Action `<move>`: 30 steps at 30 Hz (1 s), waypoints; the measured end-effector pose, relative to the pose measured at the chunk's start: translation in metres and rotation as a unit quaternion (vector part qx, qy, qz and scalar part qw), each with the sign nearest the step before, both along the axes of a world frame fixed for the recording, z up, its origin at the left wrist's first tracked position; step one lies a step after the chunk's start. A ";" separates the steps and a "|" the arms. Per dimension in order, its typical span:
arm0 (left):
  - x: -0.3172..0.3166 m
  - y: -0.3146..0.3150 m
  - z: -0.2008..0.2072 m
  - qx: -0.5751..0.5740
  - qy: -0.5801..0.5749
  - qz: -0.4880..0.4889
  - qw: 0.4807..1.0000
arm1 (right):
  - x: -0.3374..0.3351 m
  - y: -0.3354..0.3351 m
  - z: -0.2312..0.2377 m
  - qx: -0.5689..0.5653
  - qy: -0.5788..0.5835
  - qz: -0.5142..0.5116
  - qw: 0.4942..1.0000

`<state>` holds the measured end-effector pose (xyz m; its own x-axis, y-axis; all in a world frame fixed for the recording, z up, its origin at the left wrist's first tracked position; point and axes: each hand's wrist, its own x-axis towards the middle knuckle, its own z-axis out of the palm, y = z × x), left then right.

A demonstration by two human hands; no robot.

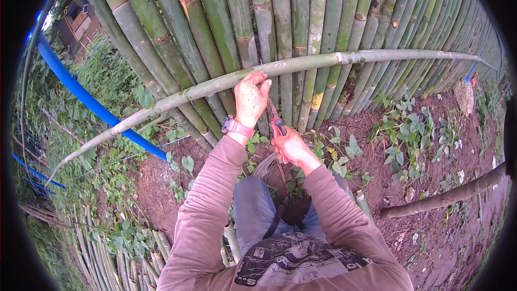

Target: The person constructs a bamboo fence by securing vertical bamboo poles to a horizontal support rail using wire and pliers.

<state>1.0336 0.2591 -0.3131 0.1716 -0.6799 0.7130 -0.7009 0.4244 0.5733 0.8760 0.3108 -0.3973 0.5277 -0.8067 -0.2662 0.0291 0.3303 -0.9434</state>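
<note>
My left hand (252, 99), with a pink watch on its wrist, is raised against the lower side of a long horizontal bamboo pole (301, 63). Its thumb and fingers are pinched together beside a thin wire (261, 64) that shows at the pole. Lower and to the right, my right hand (295, 148) is closed around red-and-dark-handled pliers (279, 125); their jaws are hard to make out. Below the hands, a bundle of thin grey strands (264, 167) hangs near my knees.
Upright green bamboo poles (299, 16) form a close wall behind the horizontal pole. A blue pipe (81, 91) slants down at the left. Leafy vines (406, 134) and a thin log (447, 196) lie on the soil at right. Cut bamboo (107, 253) is piled at lower left.
</note>
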 end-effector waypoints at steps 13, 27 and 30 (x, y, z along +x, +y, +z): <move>-0.007 -0.017 0.013 0.268 0.603 -0.195 0.725 | -0.003 0.003 -0.008 0.001 0.015 -0.022 1.000; -0.019 -0.003 0.018 0.246 0.544 -0.121 0.793 | -0.008 0.020 0.024 0.073 -0.127 0.004 0.989; -0.001 -0.001 0.001 0.258 0.509 -0.150 0.808 | -0.011 0.018 0.041 0.108 -0.179 0.035 0.977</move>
<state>1.0325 0.2585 -0.3118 0.2634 -0.9610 -0.0845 0.3337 0.0086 0.9426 0.8655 0.3293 -0.3560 0.6705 -0.7104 -0.2141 0.3139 0.5331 -0.7857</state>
